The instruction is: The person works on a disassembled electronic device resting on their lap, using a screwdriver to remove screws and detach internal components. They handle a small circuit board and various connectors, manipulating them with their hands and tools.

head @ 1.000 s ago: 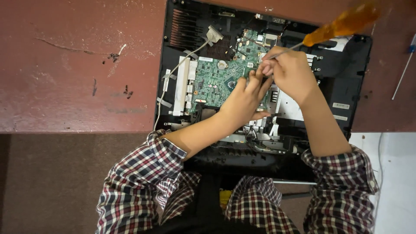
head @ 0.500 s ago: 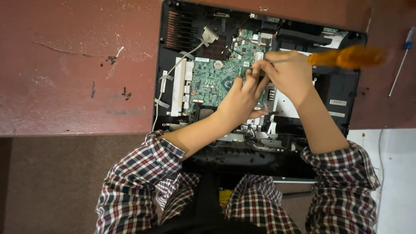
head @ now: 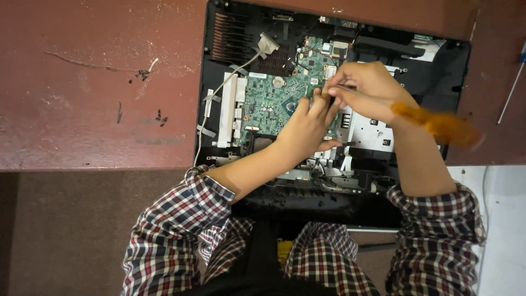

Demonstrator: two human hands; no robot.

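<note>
We see a worn red table [head: 82,98] filling the left of the frame. At centre, an opened black computer case [head: 219,33] shows a green circuit board [head: 268,101]. Our left hand [head: 307,123] pinches fingertips on the board; our right hand [head: 367,90] grips a blurred orange-handled screwdriver [head: 438,126].

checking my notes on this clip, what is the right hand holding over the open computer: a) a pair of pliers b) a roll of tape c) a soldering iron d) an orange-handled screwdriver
d: the right hand grips a screwdriver whose blurred orange handle sticks out past the wrist, with its shaft running toward the green circuit board, where the left hand meets it.
</note>
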